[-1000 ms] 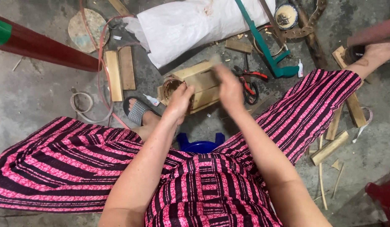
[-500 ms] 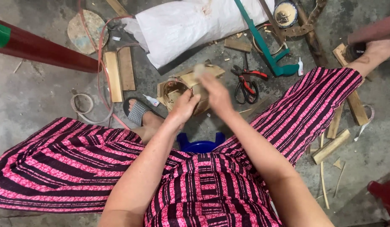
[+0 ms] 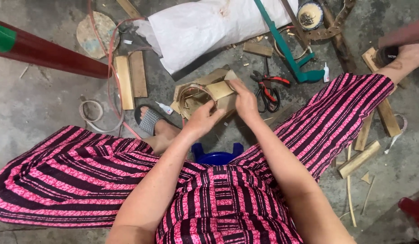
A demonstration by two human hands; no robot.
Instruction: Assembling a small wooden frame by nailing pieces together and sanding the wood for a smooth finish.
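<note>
Since a moment ago, both hands have turned the bamboo-strip frame point(image 3: 205, 92) over the concrete floor point(image 3: 46, 108). Left hand point(image 3: 202, 119) fingers curl around its lower edge; right hand point(image 3: 245, 101) fingers pinch a flat strip, red pliers point(image 3: 268, 88) just beside.

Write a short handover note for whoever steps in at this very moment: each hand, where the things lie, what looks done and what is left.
Left hand grips the near side of the bamboo piece. Right hand presses a strip on its top right.
Pliers lie just right of it on the floor; a small glue bottle lies to its left.
Done: several strips already form a curved body.
Left: cannot tell how much remains.
</note>
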